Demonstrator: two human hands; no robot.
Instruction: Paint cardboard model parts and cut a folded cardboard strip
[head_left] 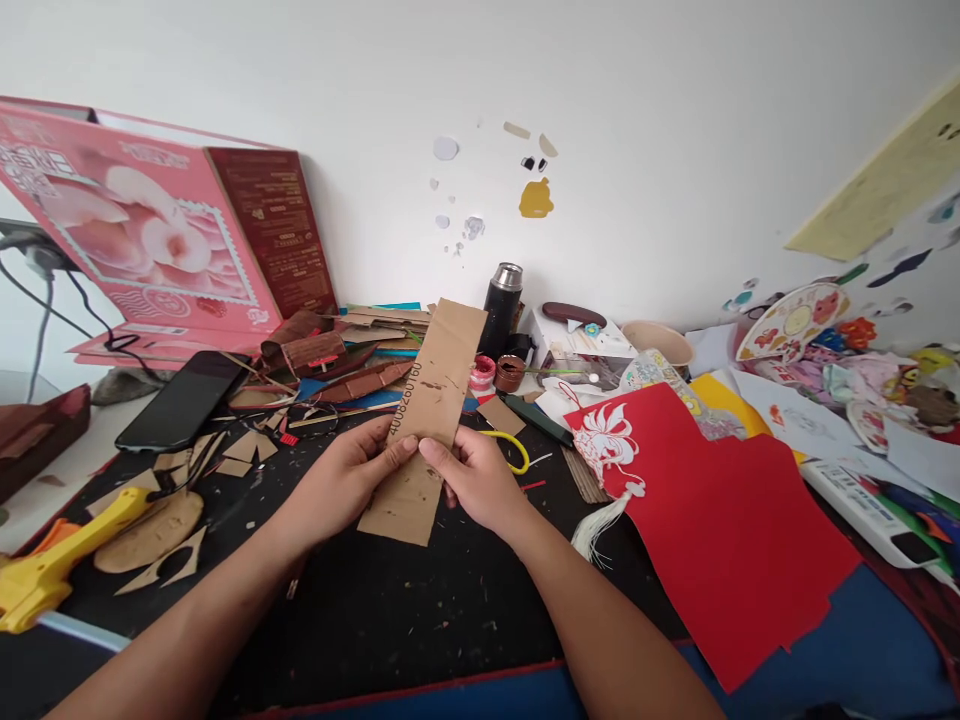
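Observation:
A long strip of brown cardboard (442, 360) with printed digits along its left edge is held up over the black mat, tilted with its top to the right. My left hand (356, 470) grips its left edge, thumb on the front face. On the right edge, my right hand (476, 475) pinches the strip too, its thumb nearly meeting the other. Fingers behind the cardboard are mostly hidden. Just beyond the right hand, yellow scissor-like handles (517, 452) show in part. Small cardboard scraps (251, 447) lie left of my hands.
A yellow glue gun (82, 545) lies at left, near a black phone (182, 400) and a pink box (157, 230). Behind the strip stand a black thermos (501, 310) and small paint jars (511, 373). Red paper (720, 520) covers the right side.

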